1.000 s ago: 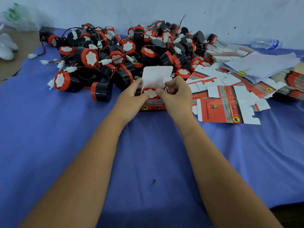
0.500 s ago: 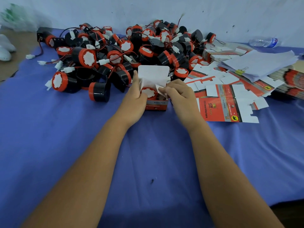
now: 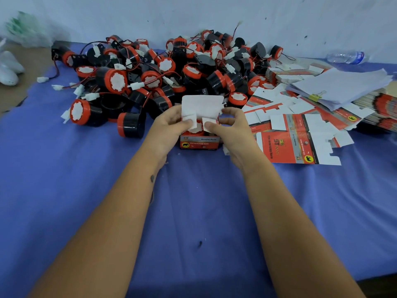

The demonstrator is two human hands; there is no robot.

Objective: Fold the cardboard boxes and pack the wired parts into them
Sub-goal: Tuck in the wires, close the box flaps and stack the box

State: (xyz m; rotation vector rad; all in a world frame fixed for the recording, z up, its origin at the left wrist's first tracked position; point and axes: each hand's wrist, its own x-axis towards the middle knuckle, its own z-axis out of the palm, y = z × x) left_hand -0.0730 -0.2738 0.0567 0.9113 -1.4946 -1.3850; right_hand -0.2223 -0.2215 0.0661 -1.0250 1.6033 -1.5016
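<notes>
Two hands work at one small red box (image 3: 200, 143) standing on the blue cloth (image 3: 193, 211). Your left hand (image 3: 169, 125) curls its fingers round the left white side flap (image 3: 190, 122), thumb pressing it inward. Your right hand (image 3: 231, 127) pinches the right side flap (image 3: 209, 123) the same way. Box lid (image 3: 202, 106) stands upright behind both hands. One wired part (image 3: 196, 129), red rim and white face, sits inside the box, showing between the flaps. Pile of wired parts (image 3: 171, 69) lies just behind the box; flat box blanks (image 3: 300, 143) lie just right of it. Nearer you than the box, only blue cloth under your forearms.
</notes>
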